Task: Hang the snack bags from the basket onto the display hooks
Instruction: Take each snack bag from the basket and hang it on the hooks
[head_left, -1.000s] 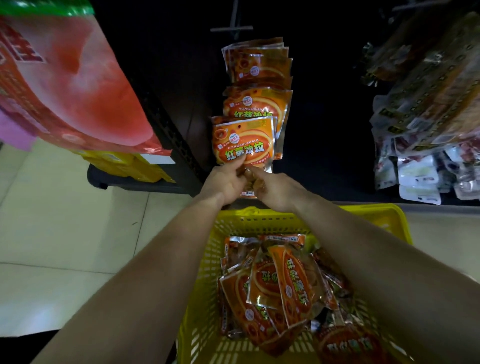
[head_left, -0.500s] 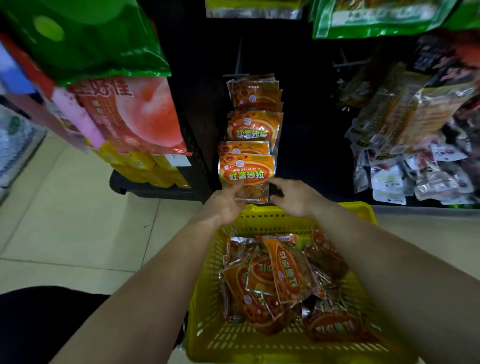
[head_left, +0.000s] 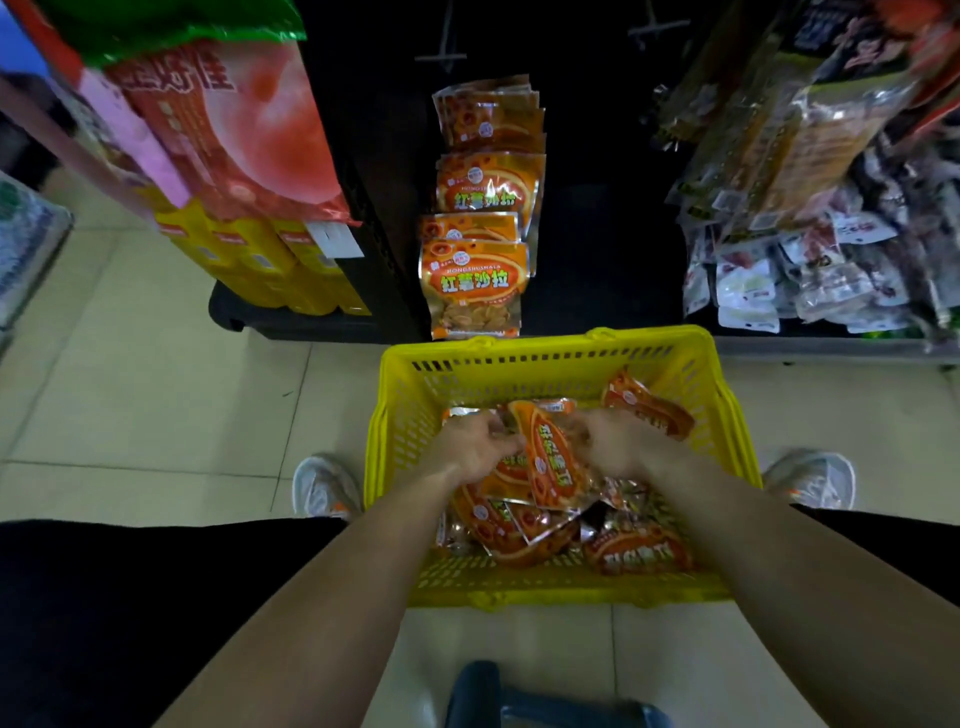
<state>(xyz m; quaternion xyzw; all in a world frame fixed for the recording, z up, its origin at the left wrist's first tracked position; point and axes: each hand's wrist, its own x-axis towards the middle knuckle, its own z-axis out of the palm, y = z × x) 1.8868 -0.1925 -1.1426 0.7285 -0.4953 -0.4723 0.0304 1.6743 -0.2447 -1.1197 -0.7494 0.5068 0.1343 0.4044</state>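
The left hand (head_left: 475, 449) is down in the yellow basket (head_left: 545, 345), with its fingers curled; it pinches the top left edge of one orange snack bag (head_left: 550, 460). The right hand (head_left: 621, 447) is at the other side of that bag and seems to touch it; it is blurry, so I cannot tell if it pinches or only rests there. The bag lies tilted on top of a pile of more bags (head_left: 636, 553); the basket sits on the floor (head_left: 156, 389).

I think the bag is light, soft and crinkly; its shiny skin could slip, and the snacks inside may break if squeezed. The best place to hold it looks like the flat sealed strip at the top, near where the hook hole should be, not the puffy middle.

Farther off, hung bags (head_left: 475, 283) of the same kind hang one above the other on the dark display, just behind the basket; what looks like a bare hook (head_left: 445, 56) shows above them.
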